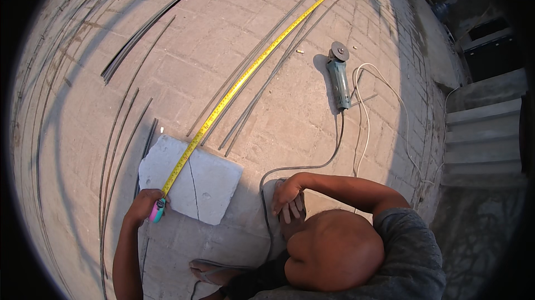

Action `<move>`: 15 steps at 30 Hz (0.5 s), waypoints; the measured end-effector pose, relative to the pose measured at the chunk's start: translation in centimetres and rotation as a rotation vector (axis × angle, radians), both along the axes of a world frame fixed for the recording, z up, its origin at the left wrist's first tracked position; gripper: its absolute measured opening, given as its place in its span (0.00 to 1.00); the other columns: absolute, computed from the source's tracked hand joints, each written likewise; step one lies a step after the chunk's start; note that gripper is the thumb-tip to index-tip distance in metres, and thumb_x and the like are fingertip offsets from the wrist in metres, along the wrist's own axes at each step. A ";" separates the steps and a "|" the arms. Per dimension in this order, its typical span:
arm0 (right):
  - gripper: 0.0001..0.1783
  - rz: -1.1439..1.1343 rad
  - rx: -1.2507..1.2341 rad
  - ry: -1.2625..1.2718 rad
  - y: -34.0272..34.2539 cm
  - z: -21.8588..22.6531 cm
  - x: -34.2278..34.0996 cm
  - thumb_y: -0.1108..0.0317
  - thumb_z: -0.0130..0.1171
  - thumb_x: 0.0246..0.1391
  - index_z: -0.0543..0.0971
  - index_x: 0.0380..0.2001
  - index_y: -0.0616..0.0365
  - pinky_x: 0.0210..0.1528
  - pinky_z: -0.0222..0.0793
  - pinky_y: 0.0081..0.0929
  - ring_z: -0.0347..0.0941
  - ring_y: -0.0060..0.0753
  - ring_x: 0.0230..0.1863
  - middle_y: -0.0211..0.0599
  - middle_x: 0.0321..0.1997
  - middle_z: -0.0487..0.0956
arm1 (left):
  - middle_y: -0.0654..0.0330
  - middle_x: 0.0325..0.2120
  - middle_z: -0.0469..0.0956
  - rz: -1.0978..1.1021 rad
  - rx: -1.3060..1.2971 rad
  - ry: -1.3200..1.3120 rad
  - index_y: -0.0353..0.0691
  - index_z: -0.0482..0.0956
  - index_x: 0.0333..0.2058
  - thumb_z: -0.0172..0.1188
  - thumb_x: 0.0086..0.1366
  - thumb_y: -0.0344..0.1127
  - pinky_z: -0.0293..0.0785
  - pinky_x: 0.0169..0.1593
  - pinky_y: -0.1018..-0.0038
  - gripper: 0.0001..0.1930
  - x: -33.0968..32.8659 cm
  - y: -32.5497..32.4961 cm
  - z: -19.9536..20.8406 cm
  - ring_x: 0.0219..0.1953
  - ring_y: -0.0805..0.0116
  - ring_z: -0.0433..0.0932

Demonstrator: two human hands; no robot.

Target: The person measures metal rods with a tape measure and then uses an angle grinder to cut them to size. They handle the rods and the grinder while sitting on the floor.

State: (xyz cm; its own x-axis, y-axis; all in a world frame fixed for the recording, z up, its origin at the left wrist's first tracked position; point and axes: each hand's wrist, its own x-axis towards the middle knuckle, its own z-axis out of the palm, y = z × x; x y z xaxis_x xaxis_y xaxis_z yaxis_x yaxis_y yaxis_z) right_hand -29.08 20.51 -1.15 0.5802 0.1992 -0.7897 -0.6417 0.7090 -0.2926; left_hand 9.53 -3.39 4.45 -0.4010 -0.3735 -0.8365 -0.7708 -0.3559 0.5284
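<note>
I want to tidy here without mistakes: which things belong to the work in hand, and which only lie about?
Seem part of the work:
tape measure, in left hand
white slab, under the tape
rods beside the tape

Apparently just lying about:
angle grinder, unheld
white cable
dark rod bundle, upper left

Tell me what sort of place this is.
Probably an outdoor work yard: an angle grinder rests on sunlit paving, long thin metal rods lie in groups to its left, and a yellow tape measure is stretched out alongside some of them.
</note>
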 end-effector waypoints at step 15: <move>0.28 0.000 0.018 0.015 -0.7 0.7 0.2 0.53 0.49 0.73 0.69 0.69 0.54 0.44 0.87 0.36 0.87 0.45 0.43 0.46 0.52 0.86 | 0.54 0.27 0.82 -0.046 -0.093 0.061 0.30 0.84 0.36 0.53 0.71 0.41 0.79 0.35 0.71 0.18 0.6 0.1 -0.9 0.26 0.66 0.81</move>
State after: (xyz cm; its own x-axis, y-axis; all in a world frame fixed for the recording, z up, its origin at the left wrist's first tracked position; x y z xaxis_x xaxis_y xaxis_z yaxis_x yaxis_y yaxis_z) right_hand -28.85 19.84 -0.41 0.5679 0.2135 -0.7949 -0.6461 0.7140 -0.2698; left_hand 10.17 -3.33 3.54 -0.4684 -0.4282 -0.7728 -0.7508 -0.2681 0.6037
